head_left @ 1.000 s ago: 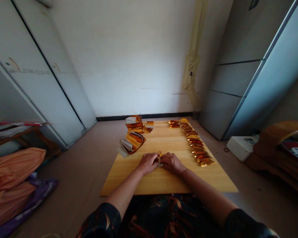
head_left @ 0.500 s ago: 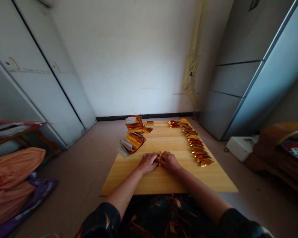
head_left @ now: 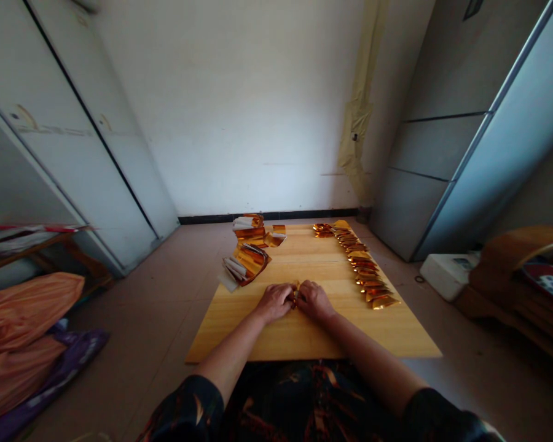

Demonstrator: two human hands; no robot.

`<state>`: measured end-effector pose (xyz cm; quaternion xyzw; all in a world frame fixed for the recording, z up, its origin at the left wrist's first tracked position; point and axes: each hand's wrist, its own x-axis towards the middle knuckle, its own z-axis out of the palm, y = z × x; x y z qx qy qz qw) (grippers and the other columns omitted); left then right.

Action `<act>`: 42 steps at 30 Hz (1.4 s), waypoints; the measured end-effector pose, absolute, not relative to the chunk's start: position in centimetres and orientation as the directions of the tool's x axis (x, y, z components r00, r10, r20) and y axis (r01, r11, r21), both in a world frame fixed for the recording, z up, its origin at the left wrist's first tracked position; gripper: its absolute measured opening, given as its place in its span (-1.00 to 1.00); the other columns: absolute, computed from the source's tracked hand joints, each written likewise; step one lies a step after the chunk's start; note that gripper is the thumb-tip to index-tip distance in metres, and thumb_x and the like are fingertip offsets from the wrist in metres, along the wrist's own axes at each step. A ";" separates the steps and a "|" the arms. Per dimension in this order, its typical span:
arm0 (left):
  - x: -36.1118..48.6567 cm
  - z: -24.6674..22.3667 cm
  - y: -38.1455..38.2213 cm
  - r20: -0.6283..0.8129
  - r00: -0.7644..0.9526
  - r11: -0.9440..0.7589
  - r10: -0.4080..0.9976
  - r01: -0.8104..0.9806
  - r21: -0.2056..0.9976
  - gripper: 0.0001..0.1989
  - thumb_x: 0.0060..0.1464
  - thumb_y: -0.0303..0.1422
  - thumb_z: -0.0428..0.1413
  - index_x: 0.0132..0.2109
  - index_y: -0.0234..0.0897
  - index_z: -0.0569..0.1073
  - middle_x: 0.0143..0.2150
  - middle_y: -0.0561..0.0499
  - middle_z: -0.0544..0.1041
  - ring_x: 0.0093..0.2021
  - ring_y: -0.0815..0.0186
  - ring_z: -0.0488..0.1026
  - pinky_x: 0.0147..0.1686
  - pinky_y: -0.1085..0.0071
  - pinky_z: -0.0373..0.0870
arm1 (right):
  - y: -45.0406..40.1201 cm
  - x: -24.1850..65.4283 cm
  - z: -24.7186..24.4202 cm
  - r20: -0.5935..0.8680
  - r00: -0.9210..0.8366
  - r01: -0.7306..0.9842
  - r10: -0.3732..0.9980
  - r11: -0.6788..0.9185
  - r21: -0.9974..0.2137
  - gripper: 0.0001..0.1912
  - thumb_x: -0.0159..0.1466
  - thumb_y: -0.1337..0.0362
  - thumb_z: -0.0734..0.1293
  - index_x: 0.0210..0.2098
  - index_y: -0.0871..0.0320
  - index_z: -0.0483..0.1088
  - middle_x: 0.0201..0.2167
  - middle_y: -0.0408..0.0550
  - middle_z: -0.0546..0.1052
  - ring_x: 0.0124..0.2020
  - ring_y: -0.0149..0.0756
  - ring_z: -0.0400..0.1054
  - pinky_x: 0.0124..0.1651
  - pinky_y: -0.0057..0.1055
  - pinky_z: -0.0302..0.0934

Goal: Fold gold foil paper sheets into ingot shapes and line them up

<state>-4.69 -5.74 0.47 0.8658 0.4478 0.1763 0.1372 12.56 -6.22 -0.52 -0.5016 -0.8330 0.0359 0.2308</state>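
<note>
Closely pressed together, the fingers (head_left: 287, 297) of both hands pinch one small gold foil piece (head_left: 295, 296) between the left hand (head_left: 275, 302) and the right hand (head_left: 314, 301), over the wooden bench (head_left: 304, 337). Farther off, two foil heaps (head_left: 246, 261) sit left, and one long row of folded foil pieces (head_left: 362, 264), too many to count, runs right.

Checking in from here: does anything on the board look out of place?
The gold foil stack at the pine board's left looks slumped and fanned, white-backed ends skewed toward the edge, unlike the tidy row of folded foil pieces on the right.
</note>
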 end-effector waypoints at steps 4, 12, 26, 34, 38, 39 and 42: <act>-4.6 0.9 -6.0 0.187 0.533 -0.559 0.825 0.725 0.403 -0.65 0.07 -0.44 0.05 0.03 -0.18 0.34 0.04 0.00 0.48 0.08 0.27 0.36 0.10 0.29 0.18 | -6.1 12.6 -0.8 0.356 -0.397 0.814 0.846 0.504 -0.290 -0.89 0.21 0.35 0.26 -0.45 0.17 0.37 -0.38 -0.06 0.40 -0.33 -0.34 0.24 -0.25 -0.44 0.08; -4.6 0.7 -6.1 0.209 0.541 -0.576 0.815 0.720 0.386 -0.69 0.04 -0.39 0.11 -0.03 -0.17 0.36 0.02 0.00 0.48 0.04 0.25 0.38 0.07 0.29 0.20 | -5.7 13.1 -1.3 0.381 -0.401 0.743 0.833 0.539 -0.396 -0.97 0.17 0.33 0.29 -0.40 0.15 0.36 -0.36 -0.08 0.39 -0.30 -0.33 0.27 -0.22 -0.43 0.13; -4.4 0.8 -6.1 0.216 0.518 -0.559 0.828 0.729 0.394 -0.70 0.00 -0.40 0.11 -0.06 -0.19 0.38 -0.12 0.02 0.53 -0.06 0.26 0.43 0.00 0.35 0.25 | -5.8 13.4 -1.4 0.417 -0.338 0.661 0.843 0.529 -0.532 -0.88 0.05 0.47 0.27 -0.44 0.14 0.31 -0.39 -0.11 0.39 -0.31 -0.35 0.29 -0.23 -0.46 0.19; -4.4 1.0 -6.2 0.218 0.512 -0.555 0.831 0.731 0.397 -0.67 -0.03 -0.42 0.12 -0.05 -0.19 0.38 -0.11 0.02 0.53 -0.06 0.25 0.43 -0.01 0.35 0.26 | -5.7 13.5 -1.4 0.380 -0.329 0.657 0.864 0.499 -0.566 -0.83 0.01 0.51 0.26 -0.43 0.14 0.31 -0.38 -0.12 0.38 -0.32 -0.37 0.27 -0.26 -0.47 0.17; -4.3 1.2 -6.4 0.216 0.512 -0.554 0.831 0.731 0.400 -0.75 0.01 -0.39 0.09 -0.10 -0.20 0.40 -0.14 0.03 0.53 -0.08 0.27 0.44 -0.02 0.36 0.26 | -5.6 13.8 -1.3 0.358 -0.316 0.632 0.879 0.477 -0.611 -0.81 0.01 0.53 0.27 -0.41 0.15 0.33 -0.38 -0.12 0.38 -0.32 -0.37 0.27 -0.25 -0.47 0.18; -4.3 1.3 -6.5 0.219 0.512 -0.555 0.831 0.729 0.401 -0.75 0.03 -0.37 0.08 -0.09 -0.20 0.40 -0.14 0.02 0.53 -0.08 0.26 0.43 -0.02 0.35 0.26 | -5.6 13.8 -1.3 0.355 -0.312 0.629 0.881 0.472 -0.618 -0.83 0.02 0.52 0.28 -0.42 0.15 0.33 -0.39 -0.12 0.38 -0.33 -0.37 0.27 -0.25 -0.47 0.18; -4.3 1.3 -6.6 0.224 0.519 -0.563 0.825 0.719 0.408 -0.66 0.00 -0.30 0.12 -0.03 -0.21 0.37 -0.15 0.00 0.53 -0.07 0.23 0.43 0.00 0.33 0.25 | -5.6 13.8 -1.2 0.350 -0.304 0.623 0.886 0.463 -0.631 -0.86 0.04 0.49 0.31 -0.42 0.16 0.33 -0.39 -0.12 0.38 -0.34 -0.37 0.27 -0.26 -0.47 0.18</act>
